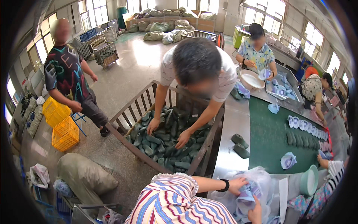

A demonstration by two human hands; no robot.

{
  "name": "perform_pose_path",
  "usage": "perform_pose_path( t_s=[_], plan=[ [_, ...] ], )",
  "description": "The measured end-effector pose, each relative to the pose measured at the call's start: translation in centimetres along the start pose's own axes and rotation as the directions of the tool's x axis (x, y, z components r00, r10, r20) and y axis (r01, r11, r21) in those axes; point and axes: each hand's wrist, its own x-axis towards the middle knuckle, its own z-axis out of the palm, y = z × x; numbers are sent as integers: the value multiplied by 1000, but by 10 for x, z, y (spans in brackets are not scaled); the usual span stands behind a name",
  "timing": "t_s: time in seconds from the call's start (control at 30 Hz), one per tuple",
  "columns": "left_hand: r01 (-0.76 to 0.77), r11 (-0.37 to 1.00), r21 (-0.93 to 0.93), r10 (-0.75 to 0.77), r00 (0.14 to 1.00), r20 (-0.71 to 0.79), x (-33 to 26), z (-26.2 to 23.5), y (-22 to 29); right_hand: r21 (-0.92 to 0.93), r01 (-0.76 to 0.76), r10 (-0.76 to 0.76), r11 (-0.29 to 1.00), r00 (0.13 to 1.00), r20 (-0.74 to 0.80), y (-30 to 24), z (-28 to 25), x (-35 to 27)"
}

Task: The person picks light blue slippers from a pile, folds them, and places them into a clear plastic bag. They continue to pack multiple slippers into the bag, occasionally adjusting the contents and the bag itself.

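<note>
A clear plastic bag (261, 178) lies at the near end of the metal table (231, 130), stuffed with pale blue insoles (244, 199). My left hand (238, 184), with a black band on the wrist, reaches from my striped sleeve into the bag's mouth and closes on the top of the bundle. My right hand (256, 213) comes up from the lower edge and grips the same bundle from below. The fingers of both hands are partly hidden by the insoles and the plastic.
A slatted wooden crate (128, 114) of dark green insoles (167, 145) stands ahead, with a person bent over it, both hands inside. Two dark insoles (239, 145) lie on the table beside the green mat (268, 138). A white tub (308, 181) stands to the right. Yellow crates (61, 125) and a sack (84, 175) are on the left.
</note>
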Motion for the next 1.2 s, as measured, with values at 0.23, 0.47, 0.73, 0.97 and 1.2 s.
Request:
perform_pose_path(
  t_s=[0.23,0.47,0.73,0.97,1.2],
  plan=[
    [-164,919,359,152,986,61,-56,-15,97,813,-261,479,520,877,-25,27,-2,-58],
    [-386,908,-163,352,914,-201,-60,11,100,997,69,379,-29,924,-53,-23,8,-12],
    [-80,48,-996,242,968,-66,-66,-44,115,904,107,415,414,862,-292,-40,-6,-20],
    [352,210,-912,63,926,372,-46,-59,94,472,-9,275,882,822,-498,-39,32,-17],
    [91,195,-977,-30,996,86,-11,-97,69,618,187,131,764,892,-432,-38,15,-45]
  ],
)
